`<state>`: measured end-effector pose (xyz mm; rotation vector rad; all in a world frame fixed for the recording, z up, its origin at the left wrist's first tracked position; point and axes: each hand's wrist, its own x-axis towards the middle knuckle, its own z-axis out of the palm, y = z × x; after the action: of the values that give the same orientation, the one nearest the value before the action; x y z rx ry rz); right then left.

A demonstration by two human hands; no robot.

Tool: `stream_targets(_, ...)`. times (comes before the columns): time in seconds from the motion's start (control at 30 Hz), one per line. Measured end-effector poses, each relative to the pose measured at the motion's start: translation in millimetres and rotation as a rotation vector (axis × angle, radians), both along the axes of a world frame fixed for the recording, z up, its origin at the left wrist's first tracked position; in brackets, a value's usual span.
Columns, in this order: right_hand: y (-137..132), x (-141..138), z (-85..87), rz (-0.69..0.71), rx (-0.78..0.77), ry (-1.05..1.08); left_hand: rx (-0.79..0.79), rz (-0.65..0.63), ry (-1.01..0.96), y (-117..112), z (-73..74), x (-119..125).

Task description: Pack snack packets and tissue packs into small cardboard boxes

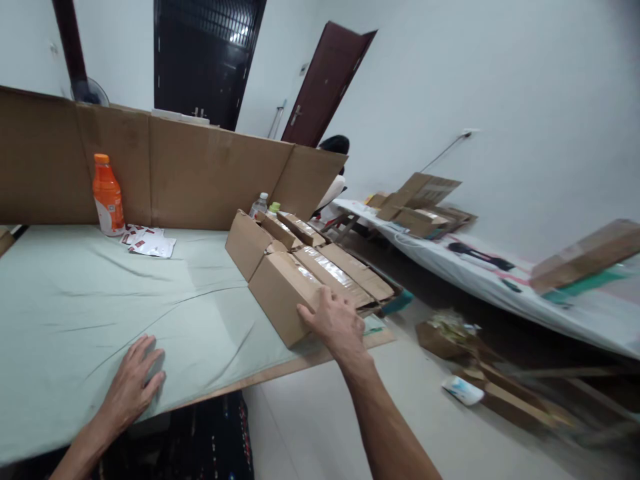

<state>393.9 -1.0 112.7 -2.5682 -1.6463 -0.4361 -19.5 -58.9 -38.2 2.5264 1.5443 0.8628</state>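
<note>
My left hand [133, 380] lies on the pale green cloth [175, 320] near the table's front edge, fingers spread and holding nothing. At the right side, my right hand [340, 320] grips the near end of a brown cardboard box [285, 297]. The thumb rests against the box's side and the fingers bend over its top, partly hiding that end. Several other cardboard boxes with clear tape [340, 273] stand packed tightly beside and behind it, along the table's right edge.
An orange bottle [109, 200] and white packets [150, 241] are at the back left, before a tall cardboard screen [210, 170]. A clear bottle [259, 205] stands behind the boxes. Across the floor, a white-covered table [415, 247] holds cardboard; open cartons [510, 400] lie below.
</note>
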Motion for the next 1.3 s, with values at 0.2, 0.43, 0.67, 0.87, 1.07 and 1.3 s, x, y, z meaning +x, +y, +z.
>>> stream_targets(0.2, 9, -5, -4.6, -0.011, 0.045, 0.034, 0.001, 0.012, -0.008, 1, -0.3, 2)
stream_targets(0.43, -31, -23, -43.7, 0.236, 0.414, -0.077, -0.036, 0.046, 0.031, -7, 2.7, 8)
stream_targets(0.67, -28, -137, -121.0, 0.685, -0.022, 0.166, -0.036, 0.053, 0.129, -16, 11.4, 12)
stream_targets(0.87, -64, -157, -151.6, 0.848, 0.003, 0.129, -0.056, 0.117, 0.186, -55, 8.6, 26)
stream_targets(1.07, -83, -145, -155.6, 0.868, 0.064, 0.113, -0.074, 0.146, 0.229, -87, 10.3, 31)
stream_targets(1.3, -93, -146, -154.3, 0.86, 0.116, 0.205, -0.066, 0.068, 0.292, -97, 24.6, 4)
